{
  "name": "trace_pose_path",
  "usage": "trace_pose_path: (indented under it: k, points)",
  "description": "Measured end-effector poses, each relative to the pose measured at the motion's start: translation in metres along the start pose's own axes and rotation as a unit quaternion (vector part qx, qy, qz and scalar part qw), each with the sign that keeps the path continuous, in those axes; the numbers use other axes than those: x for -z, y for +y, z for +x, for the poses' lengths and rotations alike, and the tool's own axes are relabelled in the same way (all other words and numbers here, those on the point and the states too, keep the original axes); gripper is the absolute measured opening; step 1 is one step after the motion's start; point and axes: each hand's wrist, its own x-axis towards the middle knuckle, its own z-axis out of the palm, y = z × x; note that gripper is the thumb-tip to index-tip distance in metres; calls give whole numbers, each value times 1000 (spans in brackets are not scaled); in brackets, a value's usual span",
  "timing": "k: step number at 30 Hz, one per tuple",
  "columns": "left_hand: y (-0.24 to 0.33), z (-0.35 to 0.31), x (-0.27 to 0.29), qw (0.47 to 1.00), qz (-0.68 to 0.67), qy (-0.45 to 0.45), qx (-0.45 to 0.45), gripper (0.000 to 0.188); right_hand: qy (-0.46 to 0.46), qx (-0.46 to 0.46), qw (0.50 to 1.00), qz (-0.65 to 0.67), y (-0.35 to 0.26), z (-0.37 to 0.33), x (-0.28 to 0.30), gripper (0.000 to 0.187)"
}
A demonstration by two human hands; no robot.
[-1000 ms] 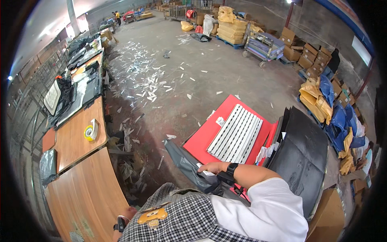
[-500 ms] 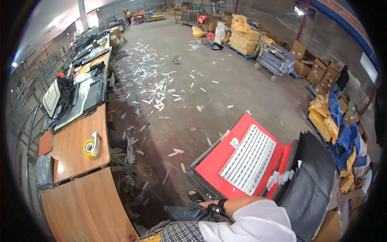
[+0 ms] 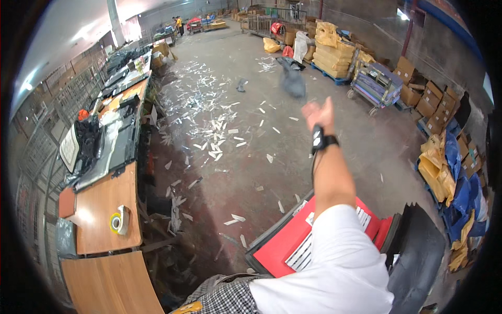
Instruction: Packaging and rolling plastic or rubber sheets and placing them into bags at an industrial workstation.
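My right arm, in a white sleeve with a black strap and small device at the wrist, stretches far forward. At its end my right hand is open, fingers apart, holding nothing. Just beyond the fingertips a dark grey plastic package is smeared by motion, apart from the hand and seemingly in the air. Beneath my arm lies a red sheet on a stack, bearing strips of white labels, partly hidden by my sleeve. My left hand is out of view.
Wooden tables run along the left, with a tape roll and dark sheets. White paper scraps litter the floor. At right stand a loaded cart, yellow sacks, cardboard boxes and blue and yellow bags.
My right hand has swung from low by my body to far forward and let go of the dark grey plastic package, which is now out ahead. The view has shifted slightly.
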Motion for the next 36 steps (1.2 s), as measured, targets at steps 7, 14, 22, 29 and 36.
trace_pose_path:
  k: [7, 14, 22, 29, 36]
  points:
    - [18, 0, -5, 1000, 5, 5, 13, 23, -103, -125, 973, -162, 13, -24, 73, 52]
    - [-7, -11, -16, 1000, 11, 4, 29, 23, -8, -470, 767, -436, 148, -170, 240, 58]
    - [-64, -52, -27, 1000, 0, 18, 11, 22, -58, -552, 569, -607, 162, -339, 329, 61]
    - [-160, -143, -41, 998, -15, 54, -4, 22, -298, -366, 474, -743, 144, -420, 354, 43]
    - [-375, -288, -87, 989, -47, 133, 35, 22, -445, -245, 406, -760, 170, -541, 330, 44]
